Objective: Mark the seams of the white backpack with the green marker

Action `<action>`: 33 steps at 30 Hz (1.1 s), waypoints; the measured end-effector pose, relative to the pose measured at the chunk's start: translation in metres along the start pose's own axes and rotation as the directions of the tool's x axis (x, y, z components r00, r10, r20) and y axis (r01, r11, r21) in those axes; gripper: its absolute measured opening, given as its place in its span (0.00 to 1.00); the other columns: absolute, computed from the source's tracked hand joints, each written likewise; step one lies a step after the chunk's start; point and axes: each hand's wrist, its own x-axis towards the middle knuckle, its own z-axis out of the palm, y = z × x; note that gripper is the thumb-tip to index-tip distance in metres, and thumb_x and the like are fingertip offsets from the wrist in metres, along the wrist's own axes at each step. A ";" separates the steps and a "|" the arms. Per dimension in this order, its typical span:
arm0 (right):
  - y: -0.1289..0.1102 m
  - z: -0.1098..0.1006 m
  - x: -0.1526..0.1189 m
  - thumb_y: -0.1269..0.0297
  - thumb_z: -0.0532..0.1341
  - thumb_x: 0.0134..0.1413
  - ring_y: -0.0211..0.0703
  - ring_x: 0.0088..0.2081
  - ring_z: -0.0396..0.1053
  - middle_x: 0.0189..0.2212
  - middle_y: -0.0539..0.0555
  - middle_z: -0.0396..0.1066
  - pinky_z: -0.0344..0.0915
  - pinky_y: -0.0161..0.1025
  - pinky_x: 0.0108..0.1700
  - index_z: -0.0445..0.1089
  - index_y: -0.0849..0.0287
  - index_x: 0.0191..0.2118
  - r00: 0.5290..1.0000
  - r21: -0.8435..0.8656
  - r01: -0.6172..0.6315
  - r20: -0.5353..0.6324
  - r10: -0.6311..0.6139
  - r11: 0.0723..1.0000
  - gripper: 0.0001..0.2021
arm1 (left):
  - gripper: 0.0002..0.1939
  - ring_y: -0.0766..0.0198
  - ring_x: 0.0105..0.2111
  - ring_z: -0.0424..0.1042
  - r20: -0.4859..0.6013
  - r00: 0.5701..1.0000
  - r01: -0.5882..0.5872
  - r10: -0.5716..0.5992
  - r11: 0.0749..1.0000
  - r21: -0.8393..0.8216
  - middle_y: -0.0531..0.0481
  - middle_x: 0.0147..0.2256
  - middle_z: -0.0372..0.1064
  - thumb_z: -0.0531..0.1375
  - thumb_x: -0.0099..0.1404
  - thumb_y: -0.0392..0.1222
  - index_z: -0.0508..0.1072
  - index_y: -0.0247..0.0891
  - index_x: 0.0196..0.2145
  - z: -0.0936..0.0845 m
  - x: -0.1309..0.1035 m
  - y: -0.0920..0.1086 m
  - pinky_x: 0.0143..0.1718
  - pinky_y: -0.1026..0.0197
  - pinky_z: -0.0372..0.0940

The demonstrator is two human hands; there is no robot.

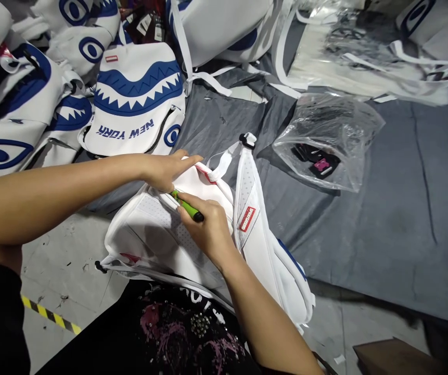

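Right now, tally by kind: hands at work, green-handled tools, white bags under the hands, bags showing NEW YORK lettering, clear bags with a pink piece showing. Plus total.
Hands: 2, left hand and right hand
Green-handled tool: 1
White bag under them: 1
NEW YORK bag: 1
Clear bag: 1
Total: 6

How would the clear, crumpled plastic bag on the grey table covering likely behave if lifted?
The bag would probably sag and flop, since its thin film is wrinkled. Its small black pieces might slide out, as they lie near its open mouth.
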 end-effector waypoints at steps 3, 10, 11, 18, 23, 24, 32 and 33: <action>-0.002 0.002 0.000 0.71 0.62 0.57 0.43 0.30 0.77 0.36 0.54 0.82 0.70 0.42 0.38 0.79 0.55 0.48 1.000 -0.027 -0.017 -0.003 0.017 0.999 0.15 | 0.58 0.52 0.59 0.66 0.000 1.000 -0.018 0.018 0.999 -0.026 0.39 0.71 0.38 0.62 0.51 0.37 0.32 0.51 0.71 0.000 0.000 -0.001 0.52 0.60 0.67; 0.001 -0.001 -0.001 0.72 0.62 0.57 0.43 0.34 0.78 0.39 0.54 0.82 0.71 0.40 0.42 0.79 0.58 0.49 1.000 0.054 -0.008 0.018 0.007 0.999 0.15 | 0.59 0.48 0.61 0.64 0.015 1.000 -0.020 0.021 0.996 -0.083 0.37 0.71 0.37 0.61 0.51 0.36 0.32 0.48 0.72 -0.002 -0.001 0.000 0.52 0.58 0.66; 0.002 -0.002 -0.002 0.72 0.62 0.57 0.43 0.35 0.78 0.40 0.55 0.82 0.71 0.41 0.43 0.79 0.57 0.49 1.000 0.041 -0.018 0.024 0.017 0.999 0.15 | 0.59 0.49 0.61 0.63 0.018 1.000 -0.020 0.021 0.996 -0.085 0.37 0.71 0.36 0.61 0.51 0.35 0.32 0.48 0.72 -0.002 -0.001 -0.001 0.52 0.58 0.66; 0.004 0.002 0.003 0.75 0.63 0.55 0.45 0.38 0.79 0.44 0.56 0.81 0.71 0.43 0.44 0.78 0.60 0.49 0.999 0.095 -0.005 0.050 0.001 0.995 0.16 | 0.58 0.47 0.63 0.60 -0.005 0.999 -0.039 0.038 0.996 -0.078 0.38 0.69 0.39 0.61 0.51 0.36 0.33 0.47 0.72 0.001 0.004 -0.005 0.58 0.56 0.62; 0.007 0.004 0.001 0.74 0.63 0.56 0.47 0.43 0.79 0.45 0.55 0.81 0.70 0.48 0.49 0.78 0.56 0.50 0.999 -0.010 -0.018 -0.030 0.017 1.000 0.16 | 0.56 0.49 0.60 0.64 0.012 1.000 -0.023 0.024 0.997 -0.068 0.38 0.69 0.39 0.60 0.54 0.35 0.32 0.48 0.72 0.000 0.002 -0.003 0.55 0.57 0.64; 0.007 0.005 0.001 0.74 0.63 0.56 0.48 0.45 0.79 0.46 0.54 0.81 0.70 0.49 0.50 0.78 0.55 0.50 0.999 -0.029 -0.008 -0.032 0.007 1.000 0.16 | 0.56 0.49 0.59 0.65 0.010 1.000 -0.027 0.028 0.998 -0.062 0.39 0.69 0.39 0.60 0.54 0.36 0.32 0.49 0.72 0.000 0.002 -0.003 0.54 0.57 0.65; 0.007 0.007 0.004 0.70 0.63 0.57 0.48 0.47 0.76 0.44 0.56 0.80 0.68 0.50 0.51 0.78 0.56 0.49 1.000 -0.082 -0.002 -0.020 0.001 0.997 0.14 | 0.55 0.48 0.56 0.67 0.040 0.999 -0.012 0.014 0.999 -0.031 0.38 0.69 0.39 0.61 0.54 0.41 0.32 0.47 0.72 -0.006 0.000 0.002 0.52 0.56 0.66; 0.007 0.008 0.004 0.70 0.64 0.57 0.48 0.46 0.76 0.44 0.56 0.80 0.68 0.51 0.51 0.78 0.56 0.48 1.000 -0.088 0.000 -0.012 -0.001 0.996 0.13 | 0.56 0.48 0.57 0.67 0.039 0.999 -0.007 0.008 1.000 -0.028 0.39 0.69 0.38 0.61 0.54 0.42 0.32 0.48 0.71 -0.007 0.000 0.003 0.52 0.56 0.66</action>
